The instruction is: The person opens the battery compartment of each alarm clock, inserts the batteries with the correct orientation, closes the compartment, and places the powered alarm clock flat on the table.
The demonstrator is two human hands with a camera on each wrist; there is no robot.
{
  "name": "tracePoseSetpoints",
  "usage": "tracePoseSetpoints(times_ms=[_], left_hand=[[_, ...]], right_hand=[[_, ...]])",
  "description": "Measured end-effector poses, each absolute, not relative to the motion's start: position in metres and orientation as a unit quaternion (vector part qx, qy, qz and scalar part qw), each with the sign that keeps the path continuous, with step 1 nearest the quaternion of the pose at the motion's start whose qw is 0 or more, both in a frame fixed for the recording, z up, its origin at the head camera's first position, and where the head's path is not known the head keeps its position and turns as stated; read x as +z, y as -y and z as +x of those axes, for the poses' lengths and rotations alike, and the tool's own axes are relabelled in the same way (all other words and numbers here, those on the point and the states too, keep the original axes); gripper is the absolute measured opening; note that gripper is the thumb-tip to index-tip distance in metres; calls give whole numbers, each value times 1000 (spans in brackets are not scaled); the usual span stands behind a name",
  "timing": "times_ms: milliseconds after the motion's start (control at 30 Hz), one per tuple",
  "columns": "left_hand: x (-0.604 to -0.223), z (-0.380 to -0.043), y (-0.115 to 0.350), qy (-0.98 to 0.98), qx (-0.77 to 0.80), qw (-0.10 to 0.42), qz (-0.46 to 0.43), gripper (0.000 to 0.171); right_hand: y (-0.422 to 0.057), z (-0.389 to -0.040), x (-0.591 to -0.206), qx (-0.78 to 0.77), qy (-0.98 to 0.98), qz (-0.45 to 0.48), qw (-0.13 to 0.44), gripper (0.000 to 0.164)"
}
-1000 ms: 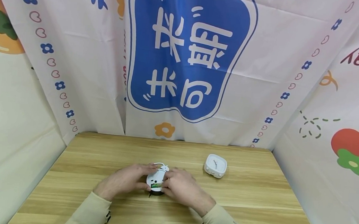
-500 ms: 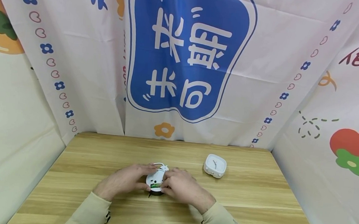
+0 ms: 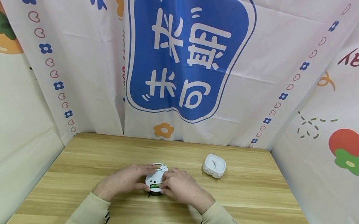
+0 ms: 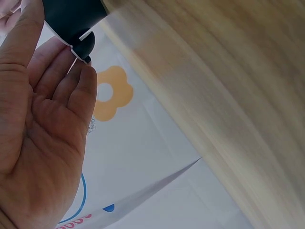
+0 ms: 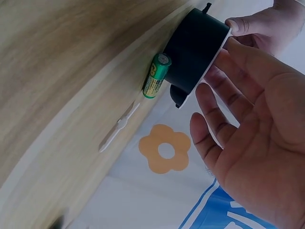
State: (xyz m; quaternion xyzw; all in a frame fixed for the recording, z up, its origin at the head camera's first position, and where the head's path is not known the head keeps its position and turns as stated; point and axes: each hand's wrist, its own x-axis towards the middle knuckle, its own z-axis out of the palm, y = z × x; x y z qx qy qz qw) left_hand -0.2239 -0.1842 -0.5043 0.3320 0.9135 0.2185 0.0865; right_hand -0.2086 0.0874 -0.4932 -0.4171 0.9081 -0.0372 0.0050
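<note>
A round alarm clock (image 3: 154,176) lies tilted under both hands, its white back up and its dark side (image 5: 193,47) toward the table. A green battery (image 3: 155,186) sits in its back slot. My left hand (image 3: 126,179) grips the clock's left side, thumb at the near edge and fingers at the far edge. From the right, my right hand (image 3: 182,186) holds the clock, thumb and index finger by the battery's right end, which they partly cover. In the right wrist view, a second green battery (image 5: 157,76) and a slim white piece (image 5: 119,128) lie on the table beside the clock.
A white square clock (image 3: 214,165), face up, rests behind and to the right of my right hand. The wooden table (image 3: 127,146) meets a printed cloth (image 3: 172,125) at its back edge. More cloth hangs along both sides.
</note>
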Motion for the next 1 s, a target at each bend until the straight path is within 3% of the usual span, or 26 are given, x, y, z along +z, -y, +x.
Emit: tracePoseSetpoints(times_ms=[233, 733, 1000], left_hand=[[-504, -223, 184, -914, 219, 87, 329, 73], [-505, -224, 185, -914, 218, 88, 329, 73], [-505, -225, 185, -914, 224, 96, 324, 76]], right_hand=[[-89, -209, -494, -47, -907, -419, 10, 16], [-92, -208, -486, -42, -907, -417, 44, 30], [-105, -223, -486, -135, -908, -392, 61, 22]])
